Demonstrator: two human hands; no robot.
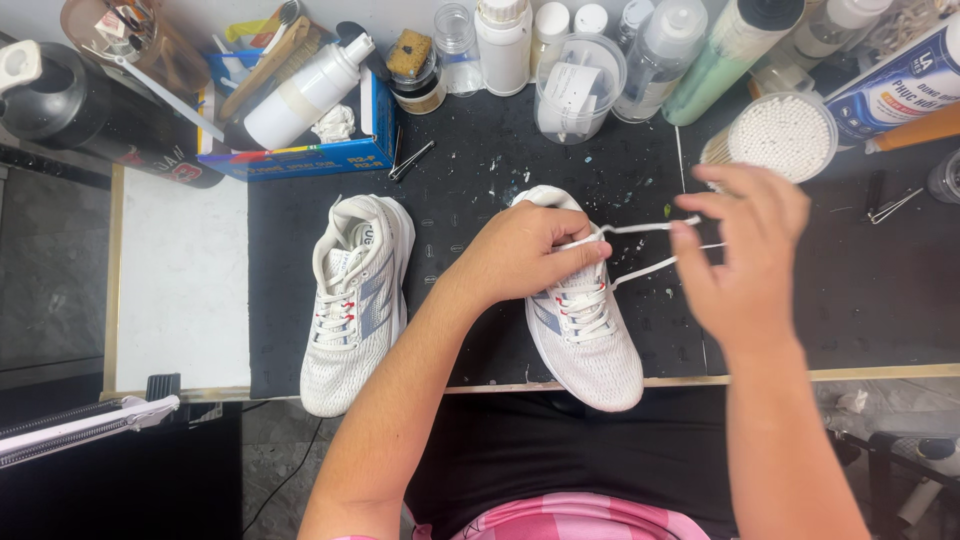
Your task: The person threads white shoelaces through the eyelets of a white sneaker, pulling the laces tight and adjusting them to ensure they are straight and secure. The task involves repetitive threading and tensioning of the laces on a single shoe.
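On the dark mat of the table (860,300), seen from the head camera, two white mesh sneakers lie side by side with toes toward the person. Over the right sneaker (590,340) the left hand (525,250) rests on the tongue and collar, its fingers closed on the white lace (640,228) near the top eyelets. Just to the right, the right hand (745,255) is raised and blurred, thumb and fingers pinched on the two lace ends, which stretch taut between both hands. Apart from both hands, the left sneaker (355,300) lies well to the left with its laces tied in. Behind the shoes stand one round tub of cotton swabs (782,135), one blue box (300,150) with a white bottle lying across it, and a row of bottles, too crowded to count surely.
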